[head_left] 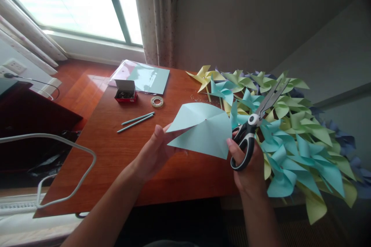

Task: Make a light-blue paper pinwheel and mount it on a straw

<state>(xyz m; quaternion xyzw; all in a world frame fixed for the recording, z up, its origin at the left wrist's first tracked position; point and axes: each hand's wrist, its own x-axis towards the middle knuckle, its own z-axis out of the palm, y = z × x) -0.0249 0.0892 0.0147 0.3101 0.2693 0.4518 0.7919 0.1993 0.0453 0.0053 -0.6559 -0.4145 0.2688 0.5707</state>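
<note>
One pale blue square paper sheet (203, 129), creased along its diagonals so the folds meet at a small centre mark, is held up above the near edge of the reddish-brown wooden table (121, 154). The left hand (156, 150) grasps it from beneath at the left corner, thumb on top, which keeps the sheet flat and taut towards the camera. The right hand (246, 162) is closed through the loops of black-and-white handled steel scissors (255, 123), its fingertips also touching the sheet's right edge; the blades point up and away to the right, closed or nearly so, clear of the paper, so the sheet can be steadied without being nicked.

Just beside the scissors, spilling over the table's right side, lies a heap of finished paper pinwheels in blue, light green, yellow and purple (290, 131). Farther back on the table rest two thin grey-blue sticks (136, 120) side by side, a small roll of clear tape (157, 101), an open red box of small dark fasteners (125, 92), and a clear plastic sleeve of coloured paper (142, 77), all within reach of the hands.
</note>
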